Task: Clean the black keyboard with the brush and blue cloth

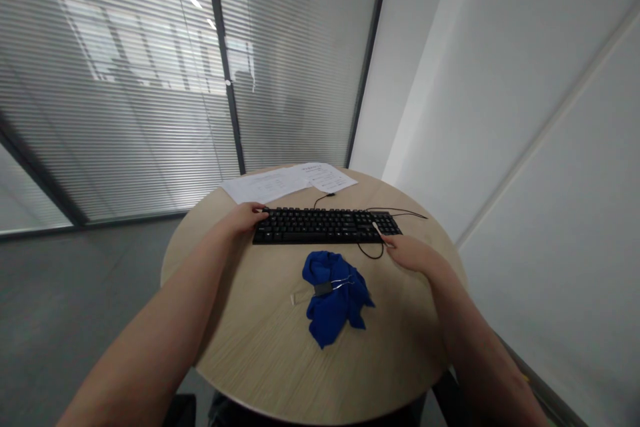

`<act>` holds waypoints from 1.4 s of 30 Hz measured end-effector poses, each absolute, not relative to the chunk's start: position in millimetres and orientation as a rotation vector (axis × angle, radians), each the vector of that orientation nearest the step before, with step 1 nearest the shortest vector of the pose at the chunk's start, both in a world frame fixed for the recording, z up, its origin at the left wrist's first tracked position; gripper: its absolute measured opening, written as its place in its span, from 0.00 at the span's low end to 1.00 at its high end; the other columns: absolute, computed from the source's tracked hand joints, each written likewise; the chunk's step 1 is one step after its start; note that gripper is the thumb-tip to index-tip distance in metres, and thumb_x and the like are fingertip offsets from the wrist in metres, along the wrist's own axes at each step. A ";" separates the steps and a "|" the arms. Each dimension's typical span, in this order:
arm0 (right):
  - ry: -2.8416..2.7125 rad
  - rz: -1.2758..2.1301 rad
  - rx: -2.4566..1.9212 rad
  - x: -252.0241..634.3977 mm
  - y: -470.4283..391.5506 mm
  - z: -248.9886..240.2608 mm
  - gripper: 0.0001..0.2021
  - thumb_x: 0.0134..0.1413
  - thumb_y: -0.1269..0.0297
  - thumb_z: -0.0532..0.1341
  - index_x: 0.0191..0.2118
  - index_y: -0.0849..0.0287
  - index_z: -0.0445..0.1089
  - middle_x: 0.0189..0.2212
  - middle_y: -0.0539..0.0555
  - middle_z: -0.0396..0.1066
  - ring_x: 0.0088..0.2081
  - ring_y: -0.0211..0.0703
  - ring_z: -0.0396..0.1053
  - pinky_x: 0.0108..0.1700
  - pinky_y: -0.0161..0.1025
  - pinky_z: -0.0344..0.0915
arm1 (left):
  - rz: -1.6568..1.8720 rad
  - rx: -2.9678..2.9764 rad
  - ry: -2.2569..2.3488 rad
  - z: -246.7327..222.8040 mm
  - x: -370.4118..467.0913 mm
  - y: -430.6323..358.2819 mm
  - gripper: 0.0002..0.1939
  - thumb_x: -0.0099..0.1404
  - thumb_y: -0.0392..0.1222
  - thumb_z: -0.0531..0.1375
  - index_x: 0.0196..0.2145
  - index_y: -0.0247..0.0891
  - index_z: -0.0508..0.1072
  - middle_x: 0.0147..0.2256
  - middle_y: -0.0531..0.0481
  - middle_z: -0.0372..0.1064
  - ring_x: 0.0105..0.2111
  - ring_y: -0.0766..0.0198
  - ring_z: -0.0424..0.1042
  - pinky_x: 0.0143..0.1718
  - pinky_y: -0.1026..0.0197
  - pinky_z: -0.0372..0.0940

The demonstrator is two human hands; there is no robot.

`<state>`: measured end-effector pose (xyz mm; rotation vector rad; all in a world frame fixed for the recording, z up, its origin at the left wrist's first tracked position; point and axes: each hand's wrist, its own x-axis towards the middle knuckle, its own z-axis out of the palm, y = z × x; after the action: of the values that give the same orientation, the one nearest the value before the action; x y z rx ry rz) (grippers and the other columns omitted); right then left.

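A black keyboard [313, 227] lies across the round table. My left hand [246, 217] grips its upper left end, thumb and fingers at the edge. At the right end, over the number keys, my right hand [407, 252] pinches a thin white-tipped stick, which looks like a cotton swab [377, 228]. Its tip points up and left at the keys. In front of the keyboard sits a crumpled blue cloth [334, 320], with a black binder clip [323, 289] with wire handles on it.
Printed paper sheets [273, 183] lie at the table's far side. The keyboard's black cable [371, 256] loops below the right end and shows again behind it. The round wooden table [250, 340] stands near a white wall [540, 113] and glass with blinds [125, 93].
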<state>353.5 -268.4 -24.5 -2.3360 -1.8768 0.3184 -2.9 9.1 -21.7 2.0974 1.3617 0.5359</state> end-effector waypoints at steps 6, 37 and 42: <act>-1.892 0.343 -2.281 349.3 -271.5 -24.8 0.23 0.60 0.70 0.51 0.60 0.61 0.67 0.58 0.62 0.69 0.57 0.52 0.67 0.59 0.45 0.61 | 0.517 2.113 1.381 -18.7 -2.3 5.7 0.20 0.56 0.47 0.62 0.45 0.36 0.79 0.29 0.49 0.76 0.26 0.62 0.73 0.23 0.67 0.65; -1.887 0.356 -2.350 347.3 -287.4 -18.1 0.24 0.55 0.71 0.53 0.58 0.61 0.69 0.56 0.63 0.70 0.56 0.54 0.68 0.57 0.46 0.63 | 0.520 2.059 1.350 -18.5 -2.2 3.3 0.20 0.57 0.46 0.61 0.46 0.36 0.78 0.32 0.48 0.77 0.28 0.61 0.73 0.22 0.67 0.64; -1.907 0.359 -2.361 347.8 -288.9 -16.7 0.25 0.54 0.72 0.53 0.58 0.63 0.69 0.56 0.63 0.70 0.56 0.54 0.69 0.57 0.46 0.63 | 0.521 2.047 1.359 -19.8 -2.2 5.1 0.23 0.57 0.47 0.60 0.48 0.35 0.77 0.32 0.48 0.77 0.29 0.61 0.74 0.23 0.67 0.65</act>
<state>347.8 -288.9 -16.7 -2.3611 -1.9067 0.3594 -2.2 5.1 -19.8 2.0471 1.3589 0.5214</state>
